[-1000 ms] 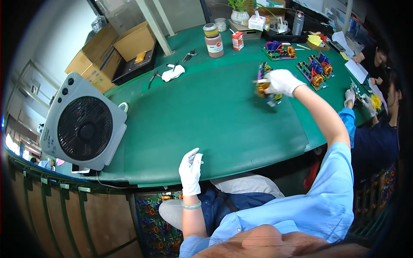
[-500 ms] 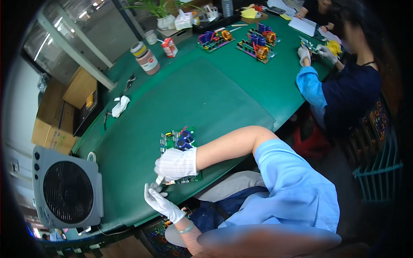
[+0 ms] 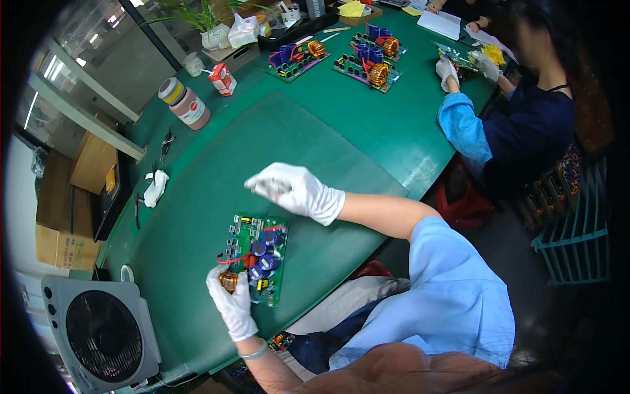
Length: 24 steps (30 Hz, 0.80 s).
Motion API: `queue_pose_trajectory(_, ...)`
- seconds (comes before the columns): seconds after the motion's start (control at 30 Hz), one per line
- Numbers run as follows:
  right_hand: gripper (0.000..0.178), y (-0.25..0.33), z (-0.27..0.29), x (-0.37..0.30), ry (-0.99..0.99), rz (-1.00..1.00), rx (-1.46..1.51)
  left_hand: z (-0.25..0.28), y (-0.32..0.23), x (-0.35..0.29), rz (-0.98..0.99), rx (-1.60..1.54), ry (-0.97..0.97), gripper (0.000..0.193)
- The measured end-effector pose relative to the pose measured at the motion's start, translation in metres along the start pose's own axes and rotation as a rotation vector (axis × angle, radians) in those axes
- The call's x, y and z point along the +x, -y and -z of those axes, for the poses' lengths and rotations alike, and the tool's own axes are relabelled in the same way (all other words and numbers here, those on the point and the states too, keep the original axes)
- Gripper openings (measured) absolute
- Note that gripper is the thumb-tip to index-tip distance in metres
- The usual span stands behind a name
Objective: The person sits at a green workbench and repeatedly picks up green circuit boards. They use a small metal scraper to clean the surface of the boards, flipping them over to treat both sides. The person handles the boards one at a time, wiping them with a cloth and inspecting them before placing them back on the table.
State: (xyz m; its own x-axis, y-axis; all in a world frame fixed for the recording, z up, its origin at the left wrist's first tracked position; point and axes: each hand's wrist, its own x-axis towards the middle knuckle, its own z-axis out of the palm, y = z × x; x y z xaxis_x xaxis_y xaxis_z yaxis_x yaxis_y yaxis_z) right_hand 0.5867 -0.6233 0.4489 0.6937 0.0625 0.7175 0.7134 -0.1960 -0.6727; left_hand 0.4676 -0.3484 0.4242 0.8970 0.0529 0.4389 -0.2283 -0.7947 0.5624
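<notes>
A green circuit board (image 3: 280, 253) lies flat on the table mat, crowded with blue-purple capacitors (image 3: 264, 262) and a looping red wire. At its near left corner, my left hand (image 3: 231, 305) in a white glove has its thumb and fingers closed around the copper-wound coil (image 3: 228, 281). My right hand (image 3: 295, 192), also gloved in white with grey smudges, hovers beyond the board's far right corner. Its fingers stretch out toward the left, slightly blurred, with nothing visible in them.
On the left are a grey fan (image 3: 105, 335), a cardboard box (image 3: 59, 223), pliers (image 3: 167, 144) and a crumpled white glove (image 3: 156, 188). A pink bottle (image 3: 190, 110) and several similar boards (image 3: 369, 65) stand farther back. A co-worker (image 3: 525, 138) handles another board at right.
My right hand has lifted off the board and moved away to the right and farther back. My left hand has moved up from the table edge onto the board's coil. The view has shifted slightly.
</notes>
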Motion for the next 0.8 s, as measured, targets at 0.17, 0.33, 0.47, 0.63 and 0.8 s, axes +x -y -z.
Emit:
queue_pose_trajectory(0.17,0.051,-0.030,0.017,-0.006,0.798,-0.343,0.435,0.003,-0.016,0.047,-0.255,0.248,0.097,0.032)
queue_pose_trajectory(0.33,0.048,-0.010,0.021,-0.005,0.985,-0.379,0.555,-0.013,-0.039,0.058,-0.118,0.053,0.242,0.029)
queue_pose_trajectory(0.47,0.047,-0.012,0.017,-0.015,0.861,-0.329,0.697,-0.020,-0.056,0.059,-0.151,0.094,0.136,0.042)
queue_pose_trajectory(0.63,0.032,0.007,0.008,-0.016,0.858,-0.193,0.603,-0.007,-0.049,0.041,0.084,-0.557,0.181,0.048)
queue_pose_trajectory(0.8,0.021,0.009,0.007,-0.015,0.833,-0.524,0.677,0.001,-0.066,0.030,0.240,-1.047,-0.008,0.029)
